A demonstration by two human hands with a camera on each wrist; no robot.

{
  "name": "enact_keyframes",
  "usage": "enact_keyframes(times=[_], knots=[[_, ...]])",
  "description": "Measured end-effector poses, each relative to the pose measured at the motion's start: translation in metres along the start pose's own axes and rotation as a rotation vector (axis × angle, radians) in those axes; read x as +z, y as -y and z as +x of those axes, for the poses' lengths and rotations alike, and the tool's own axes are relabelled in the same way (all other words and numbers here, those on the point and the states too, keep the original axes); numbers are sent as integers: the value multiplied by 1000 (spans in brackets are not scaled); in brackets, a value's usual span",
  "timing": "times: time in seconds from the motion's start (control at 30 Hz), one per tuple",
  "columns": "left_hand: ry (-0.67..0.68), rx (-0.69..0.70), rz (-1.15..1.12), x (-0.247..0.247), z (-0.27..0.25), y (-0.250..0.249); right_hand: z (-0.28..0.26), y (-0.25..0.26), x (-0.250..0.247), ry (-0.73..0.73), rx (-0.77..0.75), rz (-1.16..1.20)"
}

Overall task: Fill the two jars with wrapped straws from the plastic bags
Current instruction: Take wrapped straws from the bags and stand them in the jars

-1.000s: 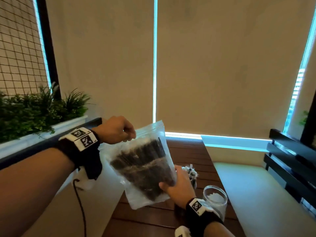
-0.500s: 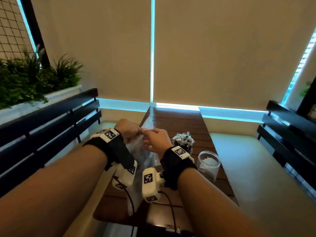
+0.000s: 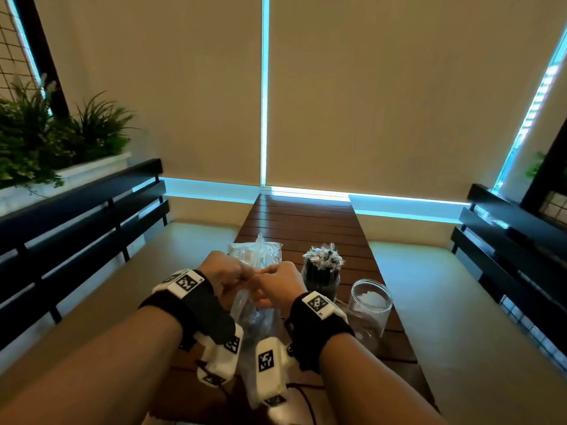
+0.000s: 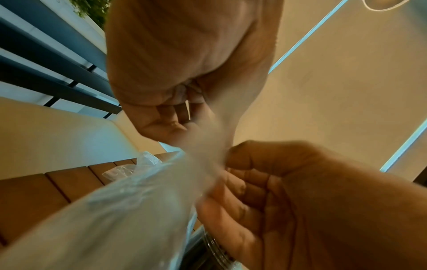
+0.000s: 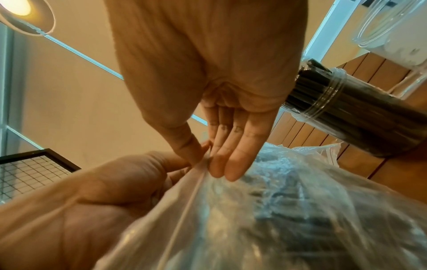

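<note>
Over the slatted brown wooden counter [image 3: 306, 222], low in frame, your left hand [image 3: 225, 271] and right hand [image 3: 277, 282] together pinch the clear plastic bag of dark wrapped straws [image 5: 265, 210] at its top.

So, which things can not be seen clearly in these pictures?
- Head view: the left hand and right hand cover the top of the clear plastic bag of dark wrapped straws, so whether it is open cannot be told.
- Left wrist view: the bag is blurred.
- Right wrist view: the empty clear jar is cut off by the edge.
</note>
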State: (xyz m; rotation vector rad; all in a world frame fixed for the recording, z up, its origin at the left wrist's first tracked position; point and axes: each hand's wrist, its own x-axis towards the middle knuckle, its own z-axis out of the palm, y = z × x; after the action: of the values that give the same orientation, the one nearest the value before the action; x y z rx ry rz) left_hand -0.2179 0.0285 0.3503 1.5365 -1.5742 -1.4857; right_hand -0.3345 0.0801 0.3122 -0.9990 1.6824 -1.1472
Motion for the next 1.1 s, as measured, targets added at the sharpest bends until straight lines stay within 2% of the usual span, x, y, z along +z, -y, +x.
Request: enact_keyframes(times=[0.1,0.2,0.37,0.57,0.67,0.73,0.8,0.87,0.9,0.97,1.1], knots=[[44,4,-15,3,0,0,6,0,-3,-66,-21,-65],[51,66,86,8,6,0,12,-1,-8,-191,-62,-212],[-92,251,507,11,15,-8,22,-5,-19,-352,-92,-467],[-154,281,686,-16,15,-12,13,-16,-73,-523,-46,-706],[-155,307,722,-20,11,-7,-1,-9,-81,-459,-91,-885],[-120,314,692,-18,10,-4,-10,-2,-78,-440,-177,-987],[-65,330,611,-13,12,-3,-15,8,-64,-409,-382,-1018],[-21,365,561,-5,14,-4,-14,21,-44,-271,-587,-1022],[-2,376,556,-2,14,-5,-12,27,-34,-179,-639,-1044],[-1,402,550,1,13,-5,-7,33,-23,-47,-627,-1101],[22,440,531,-1,9,-2,8,28,-21,103,-531,-1225]])
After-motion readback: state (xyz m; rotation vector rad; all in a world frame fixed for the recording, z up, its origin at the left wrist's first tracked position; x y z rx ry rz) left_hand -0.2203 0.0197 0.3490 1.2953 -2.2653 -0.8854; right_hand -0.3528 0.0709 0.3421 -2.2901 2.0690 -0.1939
